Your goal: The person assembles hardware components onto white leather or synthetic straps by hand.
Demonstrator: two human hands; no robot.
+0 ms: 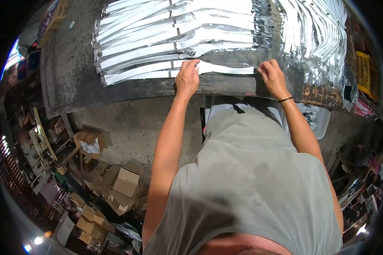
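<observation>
A long white strip in a clear plastic sleeve [230, 69] lies along the near edge of the dark table [68, 63]. My left hand [186, 80] is closed on it near the middle, thumb and fingers pinched together. At the strip's right end, my right hand [275, 80] pinches the clear end of the sleeve. Just beyond my hands, several similar sleeved strips [144, 44] lie side by side in overlapping rows, with a dark band crossing them. To the right of my right hand is a thick heap of white strips [317, 34], their clear ends crumpled toward me.
A yellow crate [363, 72] stands past the table's right end. Below the table on the right is a translucent bin [323, 123]. Cardboard boxes [127, 182] and an open carton [89, 142] sit on the floor at left. Another carton [54, 20] is at the upper left.
</observation>
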